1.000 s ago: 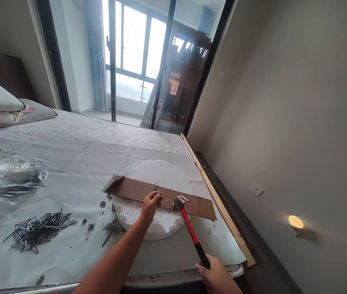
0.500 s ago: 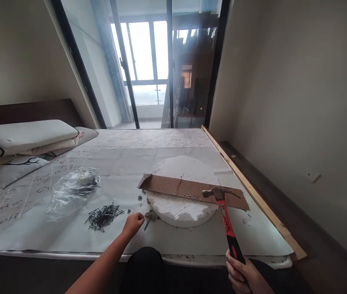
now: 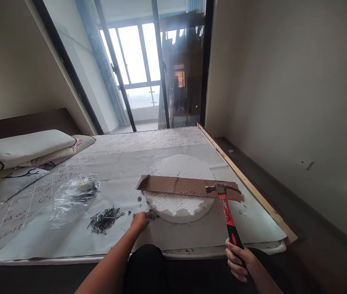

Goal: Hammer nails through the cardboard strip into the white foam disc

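My right hand (image 3: 237, 259) is wrapped round the black-and-red handle of a claw hammer (image 3: 226, 208), its head raised in front of the right end of a brown cardboard strip (image 3: 161, 184). Rows of small holes or dots mark the strip, which lies across a round white foam disc (image 3: 176, 212). Left of the disc, my left hand (image 3: 139, 221) is closed low over the sheet beside small grey-brown lumps (image 3: 152, 214). Its fingertips are hidden, so what they hold cannot be made out. A pile of nails (image 3: 104, 219) lies to the left of that hand.
A clear plastic bag (image 3: 75, 198) with dark contents sits on the pale sheet (image 3: 112, 165) covering the mattress. Pillows (image 3: 26, 147) lie at the far left. A wooden strip (image 3: 243, 177) runs along the mattress's right edge, near the wall.
My left hand has moved slightly right to the lumps, and the nail seen there is now out of sight. The hammer stays raised in my right hand. The view has tilted slightly.
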Available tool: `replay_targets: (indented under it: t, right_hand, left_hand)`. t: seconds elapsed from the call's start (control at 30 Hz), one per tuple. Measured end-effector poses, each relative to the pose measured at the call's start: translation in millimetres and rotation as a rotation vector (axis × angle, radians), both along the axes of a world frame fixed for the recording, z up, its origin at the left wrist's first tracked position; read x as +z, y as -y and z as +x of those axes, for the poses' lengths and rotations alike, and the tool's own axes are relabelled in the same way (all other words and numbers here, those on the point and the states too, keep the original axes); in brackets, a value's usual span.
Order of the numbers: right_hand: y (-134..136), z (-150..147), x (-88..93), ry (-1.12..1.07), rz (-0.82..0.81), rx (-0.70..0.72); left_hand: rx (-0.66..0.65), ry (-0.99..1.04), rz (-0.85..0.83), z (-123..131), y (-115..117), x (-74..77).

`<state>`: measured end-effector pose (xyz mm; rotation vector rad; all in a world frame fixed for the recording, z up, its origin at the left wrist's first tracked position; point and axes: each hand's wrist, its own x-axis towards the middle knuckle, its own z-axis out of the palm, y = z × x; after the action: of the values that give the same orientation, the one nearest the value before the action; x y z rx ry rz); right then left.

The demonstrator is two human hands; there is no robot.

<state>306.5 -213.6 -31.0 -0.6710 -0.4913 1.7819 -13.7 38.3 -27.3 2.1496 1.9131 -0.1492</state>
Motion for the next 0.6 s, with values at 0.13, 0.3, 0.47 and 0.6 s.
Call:
replay_targets:
  t: [0.13, 0.3, 0.47, 0.6]
  right_hand:
    - [-0.6, 0.2, 12.8, 0.041, 0.003, -0.002]
    - [-3.2, -0.9, 26.8, 0.060, -0.002, -0.076]
    - [-9.7, -0.8, 30.2, 0.058, 0.002, -0.065]
    - [-13.6, 2.0, 27.1, 0.028, 0.013, -0.055]
  left_hand:
    - [-0.068, 0.019, 0.035, -6.9, 1.8, 17.2]
    - [-0.087, 0.468, -0.085, 12.2, 12.1, 50.0]
    - [-0.176, 0.834, -0.081, 99.7, 18.6, 82.9]
    - [-0.265, 0.907, 0.051, 174.3, 5.6, 95.9]
